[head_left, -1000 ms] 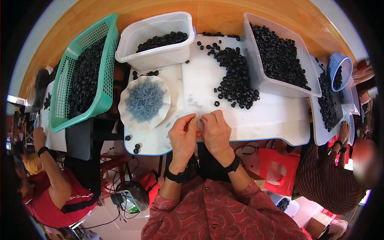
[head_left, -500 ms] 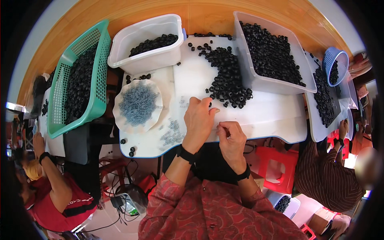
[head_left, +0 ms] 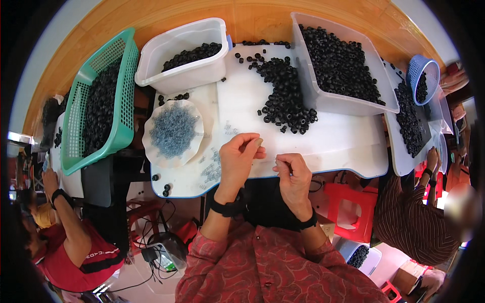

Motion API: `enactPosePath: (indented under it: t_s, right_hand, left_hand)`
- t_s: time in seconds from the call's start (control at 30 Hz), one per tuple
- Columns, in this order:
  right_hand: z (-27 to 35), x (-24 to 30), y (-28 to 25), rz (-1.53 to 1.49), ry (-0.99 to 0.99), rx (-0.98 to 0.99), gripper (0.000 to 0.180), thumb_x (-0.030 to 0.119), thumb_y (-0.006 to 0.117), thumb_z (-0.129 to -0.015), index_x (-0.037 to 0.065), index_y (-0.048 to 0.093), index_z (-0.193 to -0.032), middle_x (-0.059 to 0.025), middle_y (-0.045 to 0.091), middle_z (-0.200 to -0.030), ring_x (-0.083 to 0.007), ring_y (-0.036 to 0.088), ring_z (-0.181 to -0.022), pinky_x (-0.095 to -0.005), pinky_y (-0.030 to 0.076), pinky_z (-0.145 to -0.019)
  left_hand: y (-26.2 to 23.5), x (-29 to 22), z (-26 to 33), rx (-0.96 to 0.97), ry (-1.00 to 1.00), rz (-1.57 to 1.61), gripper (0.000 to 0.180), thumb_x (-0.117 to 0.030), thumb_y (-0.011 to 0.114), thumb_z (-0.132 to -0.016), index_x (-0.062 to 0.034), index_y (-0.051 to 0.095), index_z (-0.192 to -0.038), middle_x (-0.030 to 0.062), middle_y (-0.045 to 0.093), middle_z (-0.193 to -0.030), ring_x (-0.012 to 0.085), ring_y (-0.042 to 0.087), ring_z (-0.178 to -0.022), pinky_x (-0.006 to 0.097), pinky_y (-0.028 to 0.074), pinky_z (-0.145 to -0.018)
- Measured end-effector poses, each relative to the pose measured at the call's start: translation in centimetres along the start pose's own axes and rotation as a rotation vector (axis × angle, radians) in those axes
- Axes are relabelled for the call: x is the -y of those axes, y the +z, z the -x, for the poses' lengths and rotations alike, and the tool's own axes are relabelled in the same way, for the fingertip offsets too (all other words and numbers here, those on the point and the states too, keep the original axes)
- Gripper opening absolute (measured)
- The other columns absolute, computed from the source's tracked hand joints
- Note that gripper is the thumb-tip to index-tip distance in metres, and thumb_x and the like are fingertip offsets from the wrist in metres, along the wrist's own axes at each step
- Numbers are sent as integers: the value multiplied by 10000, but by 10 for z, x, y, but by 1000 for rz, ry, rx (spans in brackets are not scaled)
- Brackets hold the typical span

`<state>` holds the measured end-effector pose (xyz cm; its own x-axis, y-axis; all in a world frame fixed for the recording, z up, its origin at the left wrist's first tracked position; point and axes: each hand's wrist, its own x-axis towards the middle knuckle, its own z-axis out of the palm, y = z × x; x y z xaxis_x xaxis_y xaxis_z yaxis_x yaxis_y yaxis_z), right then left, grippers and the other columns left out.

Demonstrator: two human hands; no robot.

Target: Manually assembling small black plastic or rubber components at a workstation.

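Observation:
My left hand [head_left: 237, 160] is over the near part of the white work surface [head_left: 343, 146], fingers curled in with the thumb against them. Whatever lies inside its fingers is hidden. Just to its right, my right hand [head_left: 294, 183] is pinched at the table's front edge, thumb and forefinger together. Anything between those tips is too small to name. Beyond both hands spreads a heap of small black ring-like parts [head_left: 285, 96]. On the left, a pale scalloped dish [head_left: 149, 146] holds many small bluish-grey translucent pieces [head_left: 174, 129].
A white tub [head_left: 187, 70] and a translucent bin [head_left: 343, 103], both with black parts, stand at the back. A green basket [head_left: 124, 101] is at the left. People sit on both sides, one in a red shirt [head_left: 81, 247], another in a striped top [head_left: 409, 222].
My left hand has drawn back from the heap toward me and slightly left, its fingers curling in. The black part seen at its fingertips is now out of sight. My right hand has barely moved.

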<state>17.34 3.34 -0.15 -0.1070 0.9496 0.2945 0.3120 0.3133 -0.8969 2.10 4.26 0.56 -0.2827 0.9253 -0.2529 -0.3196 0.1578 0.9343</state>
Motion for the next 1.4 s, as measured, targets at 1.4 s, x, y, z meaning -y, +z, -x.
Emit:
enactPosePath:
  t_s: [1.4]
  right_hand:
    - [-3,23,-3,-466,419,439,91,-14,673,-868,-13,582,-868,-64,661,-773,-98,636,-718,-235,519,-635]
  left_hand:
    - [-42,23,52,369,-140,374,210,-51,548,-974,35,642,-1140,74,674,-935,105,627,-759,243,549,-685]
